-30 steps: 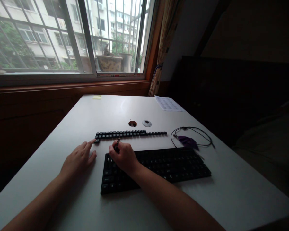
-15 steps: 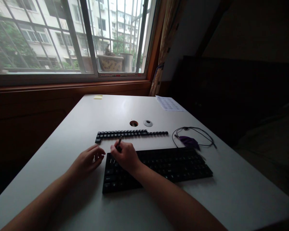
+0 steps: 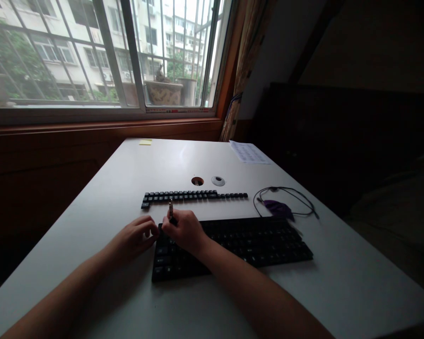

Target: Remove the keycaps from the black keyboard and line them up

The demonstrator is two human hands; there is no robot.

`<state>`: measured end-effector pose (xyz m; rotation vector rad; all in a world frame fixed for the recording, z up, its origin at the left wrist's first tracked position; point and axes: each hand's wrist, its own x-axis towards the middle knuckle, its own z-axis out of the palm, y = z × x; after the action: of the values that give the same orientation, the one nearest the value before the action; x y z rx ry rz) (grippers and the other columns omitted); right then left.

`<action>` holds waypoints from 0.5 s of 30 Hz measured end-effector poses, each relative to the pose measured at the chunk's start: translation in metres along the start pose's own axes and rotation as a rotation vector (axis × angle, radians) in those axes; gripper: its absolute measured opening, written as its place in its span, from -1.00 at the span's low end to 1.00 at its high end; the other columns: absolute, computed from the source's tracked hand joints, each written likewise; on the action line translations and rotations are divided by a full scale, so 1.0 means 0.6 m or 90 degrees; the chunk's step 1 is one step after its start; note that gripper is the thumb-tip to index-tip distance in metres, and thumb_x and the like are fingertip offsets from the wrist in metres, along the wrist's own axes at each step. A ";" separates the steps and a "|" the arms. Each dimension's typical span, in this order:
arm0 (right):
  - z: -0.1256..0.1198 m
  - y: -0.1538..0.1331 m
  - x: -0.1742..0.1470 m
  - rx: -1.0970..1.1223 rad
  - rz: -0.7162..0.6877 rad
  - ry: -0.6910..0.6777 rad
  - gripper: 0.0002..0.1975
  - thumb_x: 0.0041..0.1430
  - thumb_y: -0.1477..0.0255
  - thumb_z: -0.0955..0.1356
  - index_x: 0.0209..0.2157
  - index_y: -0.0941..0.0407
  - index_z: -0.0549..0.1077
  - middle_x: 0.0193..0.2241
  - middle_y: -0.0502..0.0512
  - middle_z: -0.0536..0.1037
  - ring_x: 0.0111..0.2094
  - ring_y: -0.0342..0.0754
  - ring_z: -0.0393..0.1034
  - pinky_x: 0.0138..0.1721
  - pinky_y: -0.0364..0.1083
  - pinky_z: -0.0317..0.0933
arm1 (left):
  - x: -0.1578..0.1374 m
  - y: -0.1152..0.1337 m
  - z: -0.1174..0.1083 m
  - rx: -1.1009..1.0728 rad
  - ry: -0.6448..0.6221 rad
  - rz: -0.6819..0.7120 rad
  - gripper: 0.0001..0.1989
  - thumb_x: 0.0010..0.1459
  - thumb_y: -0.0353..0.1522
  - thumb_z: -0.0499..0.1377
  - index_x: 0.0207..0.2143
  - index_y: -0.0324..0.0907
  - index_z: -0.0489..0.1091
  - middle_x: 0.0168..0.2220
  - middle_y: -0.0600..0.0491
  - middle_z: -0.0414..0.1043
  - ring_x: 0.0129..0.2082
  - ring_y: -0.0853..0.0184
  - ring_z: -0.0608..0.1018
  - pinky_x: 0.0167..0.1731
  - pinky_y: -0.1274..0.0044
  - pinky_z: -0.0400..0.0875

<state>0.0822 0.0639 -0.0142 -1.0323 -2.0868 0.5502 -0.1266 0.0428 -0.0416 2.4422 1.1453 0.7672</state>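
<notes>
The black keyboard (image 3: 247, 242) lies on the white desk, with part of its top left area exposed where keycaps are off. My right hand (image 3: 183, 230) rests over that corner, its fingers closed round a slim dark pen-like tool (image 3: 170, 211) with a shiny upper end. The tool stands nearly upright; its lower tip is hidden by my hand. At the keyboard's left edge is my left hand (image 3: 137, 235), fingers bent and thumb close to the fingertips. Anything between them is too small to make out. Loose black keycaps (image 3: 178, 195) sit in rows behind the keyboard.
A round hole (image 3: 197, 181) in the desk and its white cover (image 3: 218, 181) are behind the keycaps. To the right lie a looped black cable (image 3: 300, 193) and purple cloth (image 3: 278, 208). Printed paper (image 3: 250, 153) and yellow sticky notes (image 3: 145, 141) lie along the far edge.
My left hand has moved right to the keyboard's edge, its thumb and fingertips drawing closer together. The tool in my right hand has tipped from leaning right to nearly upright.
</notes>
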 end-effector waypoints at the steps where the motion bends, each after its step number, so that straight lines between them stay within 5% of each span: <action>1: -0.001 -0.001 0.000 0.002 -0.004 -0.008 -0.80 0.21 0.38 0.28 -0.45 0.13 0.44 -0.59 -0.05 0.41 -0.57 -0.19 0.23 -0.48 -0.19 0.04 | 0.000 -0.001 0.001 0.000 0.001 0.002 -0.91 0.23 -0.42 0.09 -0.33 -0.17 0.38 -0.34 0.06 0.34 -0.43 0.45 0.41 -0.42 0.61 0.34; 8: -0.007 -0.007 -0.002 0.032 -0.068 -0.100 -0.90 0.17 0.43 0.31 -0.39 0.10 0.47 -0.54 -0.06 0.46 -0.53 -0.18 0.27 -0.45 -0.21 0.07 | 0.003 0.002 0.001 0.005 0.007 0.010 -0.91 0.24 -0.42 0.07 -0.34 -0.19 0.34 -0.35 0.05 0.33 -0.43 0.44 0.39 -0.44 0.61 0.31; 15: -0.004 -0.002 0.004 0.032 -0.002 -0.068 -0.83 0.18 0.41 0.29 -0.47 0.12 0.43 -0.61 -0.07 0.39 -0.56 -0.18 0.23 -0.50 -0.20 0.04 | 0.000 0.002 0.000 -0.001 -0.004 -0.001 -0.91 0.24 -0.42 0.07 -0.32 -0.18 0.36 -0.34 0.06 0.33 -0.43 0.44 0.39 -0.42 0.60 0.32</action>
<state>0.0825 0.0655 -0.0111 -0.9904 -2.1547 0.6662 -0.1256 0.0420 -0.0412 2.4404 1.1431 0.7599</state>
